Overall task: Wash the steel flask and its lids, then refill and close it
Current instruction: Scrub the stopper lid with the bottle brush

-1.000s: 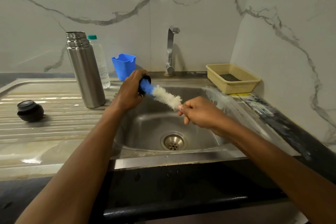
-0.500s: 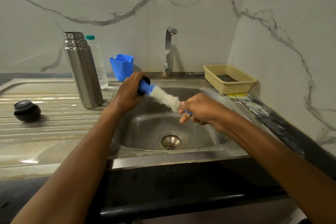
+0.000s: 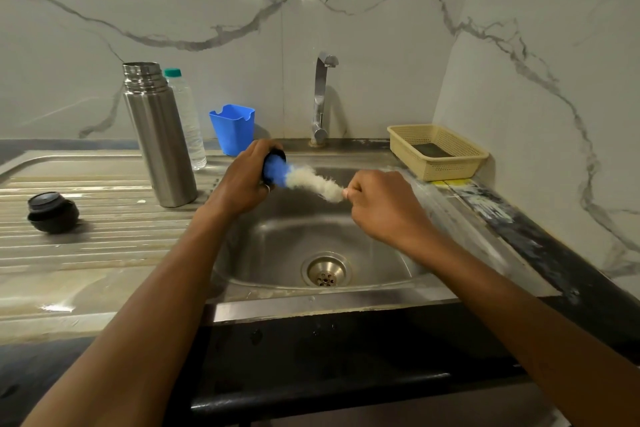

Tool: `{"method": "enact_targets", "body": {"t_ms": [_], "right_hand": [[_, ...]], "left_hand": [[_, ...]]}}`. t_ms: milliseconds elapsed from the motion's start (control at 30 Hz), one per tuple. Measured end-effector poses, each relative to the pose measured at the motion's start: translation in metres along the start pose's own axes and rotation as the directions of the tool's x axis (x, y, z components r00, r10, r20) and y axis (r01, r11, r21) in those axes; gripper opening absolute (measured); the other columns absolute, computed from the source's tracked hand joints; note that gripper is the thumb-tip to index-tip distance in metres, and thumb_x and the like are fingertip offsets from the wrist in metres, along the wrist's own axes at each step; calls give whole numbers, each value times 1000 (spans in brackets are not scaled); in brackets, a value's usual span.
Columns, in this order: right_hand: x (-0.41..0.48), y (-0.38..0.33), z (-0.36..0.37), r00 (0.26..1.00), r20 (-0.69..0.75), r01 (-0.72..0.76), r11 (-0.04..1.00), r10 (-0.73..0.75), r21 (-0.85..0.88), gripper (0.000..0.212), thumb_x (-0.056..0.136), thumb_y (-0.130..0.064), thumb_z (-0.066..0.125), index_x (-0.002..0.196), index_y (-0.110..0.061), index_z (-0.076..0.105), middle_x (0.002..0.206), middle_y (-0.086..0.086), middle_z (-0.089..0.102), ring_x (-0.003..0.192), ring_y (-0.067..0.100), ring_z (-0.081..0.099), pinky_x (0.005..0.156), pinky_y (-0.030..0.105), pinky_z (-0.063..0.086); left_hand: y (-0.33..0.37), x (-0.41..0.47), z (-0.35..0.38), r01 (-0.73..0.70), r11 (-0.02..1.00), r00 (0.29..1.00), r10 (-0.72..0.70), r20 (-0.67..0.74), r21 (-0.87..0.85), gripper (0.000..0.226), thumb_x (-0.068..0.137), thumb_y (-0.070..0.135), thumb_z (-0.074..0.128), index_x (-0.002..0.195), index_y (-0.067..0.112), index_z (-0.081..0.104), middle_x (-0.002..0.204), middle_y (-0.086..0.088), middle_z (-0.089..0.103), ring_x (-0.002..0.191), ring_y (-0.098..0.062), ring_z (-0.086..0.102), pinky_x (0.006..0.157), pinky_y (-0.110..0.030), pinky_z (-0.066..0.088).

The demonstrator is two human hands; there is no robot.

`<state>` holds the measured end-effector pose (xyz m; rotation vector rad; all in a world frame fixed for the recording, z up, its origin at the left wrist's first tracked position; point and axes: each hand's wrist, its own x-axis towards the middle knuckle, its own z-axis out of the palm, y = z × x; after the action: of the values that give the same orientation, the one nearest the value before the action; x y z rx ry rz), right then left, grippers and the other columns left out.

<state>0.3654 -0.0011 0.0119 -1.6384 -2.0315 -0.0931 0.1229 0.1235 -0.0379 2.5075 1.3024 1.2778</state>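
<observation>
The open steel flask (image 3: 160,142) stands upright on the draining board, left of the sink. A black lid (image 3: 52,211) lies further left on the ribbed board. Over the sink basin, my left hand (image 3: 239,184) grips a second black lid (image 3: 277,154), mostly hidden by my fingers. A bottle brush (image 3: 308,182) with blue and white bristles has its blue end pushed into that lid. My right hand (image 3: 381,206) is closed on the brush's handle, which my fingers hide.
A clear plastic water bottle (image 3: 187,121) stands behind the flask. A blue cup (image 3: 232,128) and the tap (image 3: 321,97) are at the back of the steel sink (image 3: 381,302). A yellow basket (image 3: 438,151) sits at the right by the wall.
Both hands stay over the sink with the brush in the lid. My right hand has risen slightly and the bristles now look blurred.
</observation>
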Motion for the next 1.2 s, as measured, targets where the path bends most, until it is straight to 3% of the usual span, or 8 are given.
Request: {"method": "enact_targets", "body": {"t_ms": [133,300,400,533,633,767,1000,1200], "right_hand": [[5,4,-7,971,206,-173,946,118,272,36,100,-31,59,78,-6,72,75,9,74,74,26,71,77,42,57],[-10,5,-5,949,-43,286,911,-312,-298,17,85,-4,72,100,-5,65,91,11,64,74,20,53,61,33,41],[-15,9,-8,870,-178,314,794,-461,-520,14,80,3,61,90,-3,66,77,14,62,62,27,57,52,33,41],[-13,8,-5,950,-87,232,865,-300,-445,11,85,-1,61,92,-9,64,74,8,64,59,25,56,51,31,31],[-6,7,1,992,64,118,976,-108,-181,13,100,-15,54,100,-6,64,81,9,66,71,27,62,61,38,47],[-1,2,1,990,58,136,988,-131,-79,16,101,-23,58,99,-7,60,83,5,63,74,23,60,63,36,45],[-13,1,1,961,-92,203,890,-262,-407,4,91,-11,71,90,-11,66,76,7,64,59,19,53,53,29,30],[-4,5,-4,993,67,107,974,-96,-199,29,106,-26,48,95,-7,67,76,8,64,68,25,60,58,33,35]], "left_hand": [[3,0,-1,42,999,999,-42,-15,-4,66,70,-11,73,127,15,50,117,2,54,100,-16,56,81,-30,49],[0,-1,0,32,999,999,-32,4,-14,68,72,-8,77,132,11,50,124,-5,56,104,-17,56,85,-28,47],[0,0,0,19,999,1000,-19,0,-26,64,73,-4,79,130,10,52,122,-5,55,104,-16,55,86,-28,47],[-1,1,0,15,1000,1000,-15,-1,-12,64,73,-2,81,128,10,52,123,-6,56,104,-13,54,85,-19,43],[-3,-1,2,19,1000,999,-20,38,20,58,74,-2,81,123,12,53,118,2,54,101,-14,56,83,-20,46],[-7,-2,1,46,998,999,-47,9,39,60,74,-5,79,125,10,53,119,-4,55,100,-16,55,84,-29,49],[-5,-1,0,31,999,999,-30,-28,23,59,74,-6,78,126,5,52,119,-11,56,100,-21,56,84,-31,48],[-2,-2,0,11,1000,1000,-11,-8,23,58,74,-6,78,125,6,52,120,-10,56,101,-19,55,85,-32,49]]}}
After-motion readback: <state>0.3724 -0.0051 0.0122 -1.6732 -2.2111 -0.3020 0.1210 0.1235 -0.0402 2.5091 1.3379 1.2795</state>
